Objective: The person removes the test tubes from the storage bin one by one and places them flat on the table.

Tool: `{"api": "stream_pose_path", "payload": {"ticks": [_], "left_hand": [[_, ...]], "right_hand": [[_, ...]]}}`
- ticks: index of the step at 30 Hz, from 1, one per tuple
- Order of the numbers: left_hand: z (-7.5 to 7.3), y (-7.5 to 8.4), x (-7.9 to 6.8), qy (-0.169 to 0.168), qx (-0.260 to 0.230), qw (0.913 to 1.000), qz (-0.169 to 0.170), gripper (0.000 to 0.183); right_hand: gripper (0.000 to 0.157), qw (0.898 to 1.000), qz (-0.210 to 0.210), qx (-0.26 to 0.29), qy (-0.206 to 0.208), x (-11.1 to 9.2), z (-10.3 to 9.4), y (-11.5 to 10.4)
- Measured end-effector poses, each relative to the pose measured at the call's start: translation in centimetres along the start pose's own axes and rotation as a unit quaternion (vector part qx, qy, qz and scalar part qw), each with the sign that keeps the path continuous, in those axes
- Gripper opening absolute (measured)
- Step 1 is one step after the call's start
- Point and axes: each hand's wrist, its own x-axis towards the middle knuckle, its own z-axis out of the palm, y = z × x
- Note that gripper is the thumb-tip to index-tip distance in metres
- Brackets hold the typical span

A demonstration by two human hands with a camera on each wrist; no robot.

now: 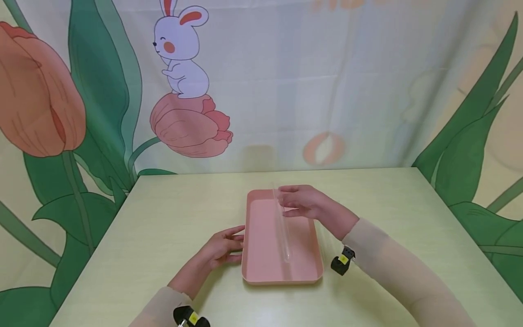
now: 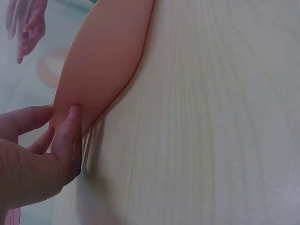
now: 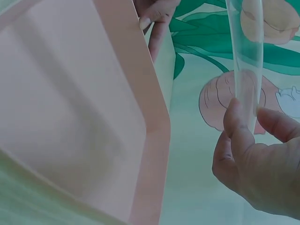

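A pink rectangular tray (image 1: 261, 254) lies on the table with its long sides running away from me. My left hand (image 1: 222, 248) is at its left side, the fingertips touching the outer wall. In the left wrist view one fingertip (image 2: 76, 110) rests against that wall. Over the tray, my right hand (image 1: 301, 201) pinches a clear, colourless tube (image 1: 283, 236) near its far end. The tube slants over the tray, its rounded end toward me. The right wrist view shows the see-through tube (image 3: 247, 51) between thumb and fingers.
The pale wood-grain table (image 1: 184, 204) extends around the tray. Behind it hangs a printed curtain (image 1: 261, 91) with a rabbit and tulips. A small black device (image 1: 342, 261) is worn at the right wrist, and another (image 1: 190, 316) at the left.
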Motion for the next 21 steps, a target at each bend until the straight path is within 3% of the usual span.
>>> {"api": "stream_pose_path", "payload": {"ticks": [13,21], "left_hand": [[0.2,0.0,0.0,0.007,-0.001,1.0000,-0.005,0.060],[0.3,0.1,0.0,0.011,0.001,0.9999,-0.007,0.059]], "right_hand": [[0.063,1.000,-0.021,-0.020,-0.007,-2.8,-5.4,-0.1],[0.064,0.999,-0.031,-0.026,0.025,-4.1,-8.5,-0.2]]}}
